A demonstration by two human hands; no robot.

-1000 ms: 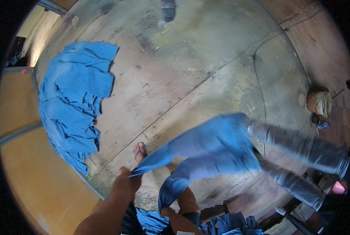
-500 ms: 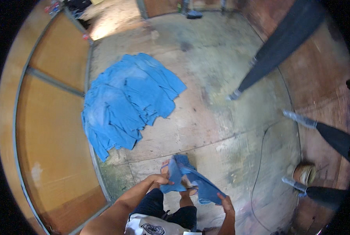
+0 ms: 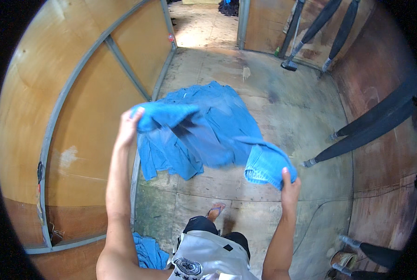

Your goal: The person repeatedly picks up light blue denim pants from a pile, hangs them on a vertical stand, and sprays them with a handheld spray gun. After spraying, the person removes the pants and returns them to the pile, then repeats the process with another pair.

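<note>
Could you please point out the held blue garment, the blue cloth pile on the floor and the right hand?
Held blue garment [image 3: 212, 148]: head view, on the blurred middle of its cloth.
Blue cloth pile [image 3: 229, 108]: head view, on its upper part.
Right hand [image 3: 290, 189]: head view, middle of the hand.

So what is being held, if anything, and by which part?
Blue trousers: one end in the left hand, another in the right hand; hem or waist unclear.

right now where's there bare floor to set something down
Bare floor lies between the blue garment pile and dark leg-shaped forms at right; another patch separates pile and doorway. It's crowded lower left, around the smaller blue heap, and mid-view, where blue trousers held by left hand and right hand overlap the pile.
</note>
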